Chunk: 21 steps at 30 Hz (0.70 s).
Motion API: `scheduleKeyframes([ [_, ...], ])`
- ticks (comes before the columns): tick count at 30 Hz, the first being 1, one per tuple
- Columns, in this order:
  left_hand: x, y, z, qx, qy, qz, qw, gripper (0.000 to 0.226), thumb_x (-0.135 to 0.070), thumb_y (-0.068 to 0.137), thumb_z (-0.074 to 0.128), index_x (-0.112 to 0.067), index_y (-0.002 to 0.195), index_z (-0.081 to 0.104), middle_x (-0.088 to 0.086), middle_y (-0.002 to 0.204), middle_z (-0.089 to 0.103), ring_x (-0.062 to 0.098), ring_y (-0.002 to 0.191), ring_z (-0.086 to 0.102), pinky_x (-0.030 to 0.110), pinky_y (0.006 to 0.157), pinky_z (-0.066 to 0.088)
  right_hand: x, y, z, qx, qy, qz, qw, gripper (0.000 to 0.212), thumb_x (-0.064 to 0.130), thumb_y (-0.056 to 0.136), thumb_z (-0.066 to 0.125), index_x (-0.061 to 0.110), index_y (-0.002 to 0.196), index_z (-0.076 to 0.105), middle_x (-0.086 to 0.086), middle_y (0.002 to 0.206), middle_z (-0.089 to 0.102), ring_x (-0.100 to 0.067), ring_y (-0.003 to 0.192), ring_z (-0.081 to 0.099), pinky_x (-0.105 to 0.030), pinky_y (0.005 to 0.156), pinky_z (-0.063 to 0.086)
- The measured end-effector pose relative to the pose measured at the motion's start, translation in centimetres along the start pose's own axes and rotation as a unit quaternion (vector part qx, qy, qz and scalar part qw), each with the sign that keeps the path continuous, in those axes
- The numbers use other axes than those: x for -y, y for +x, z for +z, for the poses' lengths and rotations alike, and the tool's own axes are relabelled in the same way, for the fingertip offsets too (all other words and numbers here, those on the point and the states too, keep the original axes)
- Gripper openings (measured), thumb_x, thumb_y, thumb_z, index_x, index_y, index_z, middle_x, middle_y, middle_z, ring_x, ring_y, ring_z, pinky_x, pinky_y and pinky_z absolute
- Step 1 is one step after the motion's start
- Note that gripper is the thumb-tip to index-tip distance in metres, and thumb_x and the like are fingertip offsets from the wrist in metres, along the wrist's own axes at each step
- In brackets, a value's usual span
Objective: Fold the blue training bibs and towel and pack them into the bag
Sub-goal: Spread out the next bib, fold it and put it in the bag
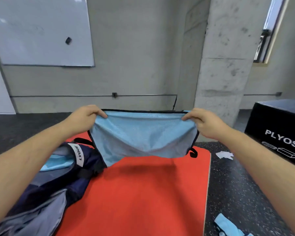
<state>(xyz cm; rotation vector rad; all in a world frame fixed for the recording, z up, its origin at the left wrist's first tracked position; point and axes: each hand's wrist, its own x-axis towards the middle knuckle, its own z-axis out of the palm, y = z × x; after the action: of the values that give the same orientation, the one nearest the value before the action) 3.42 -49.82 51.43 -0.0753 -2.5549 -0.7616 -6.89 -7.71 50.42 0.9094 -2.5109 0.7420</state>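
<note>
Head view: left hand [85, 116] and right hand [200, 122] pinch a light-blue, dark-trimmed mesh bib [143, 135], stretched sagging between them.

1. Blue bib [143, 135]: light blue mesh with dark binding along the edges. It was held in the air, its top edge stretched level between the left hand [85, 116] and right hand [203, 122], each pinching a top corner. The body sagged below, clear of the red mat [143, 201].
2. Bag [46, 189]: navy with grey lining and a white "LVQUE" label. It lay open and slumped on the mat's left side.
3. Blue fabric [58, 161]: light blue, lay flat inside the bag's opening.
4. Crumpled blue piece [228, 224]: light blue, lay on the speckled floor [237, 184] right of the mat. Bib or towel: could not tell.
</note>
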Motion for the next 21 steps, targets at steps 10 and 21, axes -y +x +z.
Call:
scheduleKeyframes([
  [10,-3.0,-7.0,-6.8,0.218,-0.166,0.034,0.961,0.044,-0.010,0.074,0.080,-0.033,0.112,0.075,-0.014,0.121,0.064,0.002,0.113,0.059,0.010,0.093,0.041,6.0,-7.5,-10.2,0.177,0.139,0.074,0.972,0.043,0.015,0.080,0.082,0.043,0.111,0.071,0.023,0.110,0.063,-0.005,0.106,0.062,-0.026,0.095,0.049],
  [21,1.6,-2.0,1.0,0.054,0.089,-0.052,0.993,0.045,-0.006,0.091,0.058,-0.045,0.075,0.073,-0.017,0.091,0.071,0.012,0.081,0.062,0.029,0.074,0.047,2.5,-2.5,-0.5,0.053,-0.116,0.146,0.981,0.032,0.018,0.094,0.061,0.044,0.074,0.064,0.012,0.086,0.053,-0.018,0.100,0.045,-0.030,0.082,0.024],
])
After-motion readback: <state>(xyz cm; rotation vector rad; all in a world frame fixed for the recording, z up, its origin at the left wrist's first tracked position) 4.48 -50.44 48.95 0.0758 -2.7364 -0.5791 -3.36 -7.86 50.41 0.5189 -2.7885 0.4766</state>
